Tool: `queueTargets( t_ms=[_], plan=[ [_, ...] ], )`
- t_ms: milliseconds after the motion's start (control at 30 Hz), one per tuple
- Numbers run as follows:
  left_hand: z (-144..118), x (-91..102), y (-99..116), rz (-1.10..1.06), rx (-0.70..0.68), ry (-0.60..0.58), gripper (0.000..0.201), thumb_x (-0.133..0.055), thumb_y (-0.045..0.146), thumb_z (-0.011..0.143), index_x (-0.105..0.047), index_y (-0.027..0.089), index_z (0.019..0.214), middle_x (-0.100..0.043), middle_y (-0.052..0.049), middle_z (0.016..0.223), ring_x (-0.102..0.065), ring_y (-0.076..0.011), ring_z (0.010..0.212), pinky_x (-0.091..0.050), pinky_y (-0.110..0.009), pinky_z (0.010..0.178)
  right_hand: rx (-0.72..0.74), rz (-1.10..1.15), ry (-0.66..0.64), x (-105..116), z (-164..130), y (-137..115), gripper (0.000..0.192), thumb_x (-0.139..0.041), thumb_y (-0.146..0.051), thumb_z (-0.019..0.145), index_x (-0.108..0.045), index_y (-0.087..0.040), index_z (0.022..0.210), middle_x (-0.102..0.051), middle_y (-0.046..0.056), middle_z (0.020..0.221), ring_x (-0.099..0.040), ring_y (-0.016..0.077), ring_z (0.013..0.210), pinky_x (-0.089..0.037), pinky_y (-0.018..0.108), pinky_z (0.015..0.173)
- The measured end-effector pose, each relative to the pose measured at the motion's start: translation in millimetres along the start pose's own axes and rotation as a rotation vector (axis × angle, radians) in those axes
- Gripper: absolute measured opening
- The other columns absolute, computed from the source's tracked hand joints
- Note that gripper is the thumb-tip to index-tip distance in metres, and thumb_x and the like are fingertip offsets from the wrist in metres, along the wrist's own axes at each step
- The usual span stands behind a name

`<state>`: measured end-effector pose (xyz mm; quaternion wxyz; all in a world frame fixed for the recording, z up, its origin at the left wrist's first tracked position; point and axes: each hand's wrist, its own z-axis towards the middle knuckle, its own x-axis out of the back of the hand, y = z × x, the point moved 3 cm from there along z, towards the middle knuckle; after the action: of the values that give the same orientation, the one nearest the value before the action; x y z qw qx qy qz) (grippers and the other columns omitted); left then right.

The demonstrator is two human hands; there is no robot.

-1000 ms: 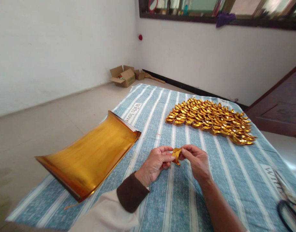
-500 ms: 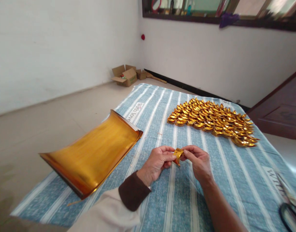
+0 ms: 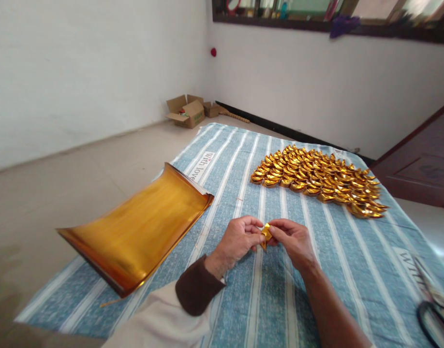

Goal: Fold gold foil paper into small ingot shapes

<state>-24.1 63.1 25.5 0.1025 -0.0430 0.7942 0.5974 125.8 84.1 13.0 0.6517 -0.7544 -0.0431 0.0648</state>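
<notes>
My left hand (image 3: pixel 237 239) and my right hand (image 3: pixel 293 239) pinch a small folded piece of gold paper (image 3: pixel 266 234) between their fingertips, just above a blue striped cloth (image 3: pixel 316 270). The piece is mostly covered by my fingers. A stack of shiny gold sheets (image 3: pixel 138 233) lies on the cloth to the left of my hands, its edges curled up. Farther back, many folded gold ingot shapes (image 3: pixel 318 178) lie packed in rows on the cloth.
Black-handled scissors (image 3: pixel 434 309) lie at the cloth's right edge. Open cardboard boxes (image 3: pixel 187 111) stand on the floor by the far wall corner. A dark wooden door (image 3: pixel 421 164) is at the right. Bare beige floor spreads out on the left.
My fingers have closed in tighter on the gold piece, so less of it shows. The view has shifted slightly.
</notes>
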Motion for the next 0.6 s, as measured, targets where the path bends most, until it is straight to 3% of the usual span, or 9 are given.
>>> queueTargets(
  t_ms=[367,600],
  plan=[
    [-0.7,1.9,-0.3,0.034,-0.003,0.011,0.018,-0.07,0.012,0.06,-0.063,0.013,0.076,-0.062,0.002,0.058,-0.053,-0.008,0.047,-0.04,-0.018,0.044,-0.032,0.0,-0.034,-2.6,-2.6,-5.0,0.028,-0.078,-0.042,0.065,-0.07,-0.017,0.075,-0.07,0.002,0.061,-0.063,0.0136,0.052,-0.051,0.024,0.051],
    [-3.6,2.6,3.7,0.026,0.072,-0.003,0.014,-0.072,0.017,0.058,-0.067,0.012,0.07,-0.063,0.0,0.056,-0.053,-0.0082,0.047,-0.04,-0.019,0.046,-0.025,-0.032,-0.049,-4.8,-3.5,-3.3,0.027,-0.077,-0.042,0.066,-0.07,-0.017,0.074,-0.069,0.002,0.06,-0.064,0.0144,0.052,-0.052,0.024,0.052]
  ],
)
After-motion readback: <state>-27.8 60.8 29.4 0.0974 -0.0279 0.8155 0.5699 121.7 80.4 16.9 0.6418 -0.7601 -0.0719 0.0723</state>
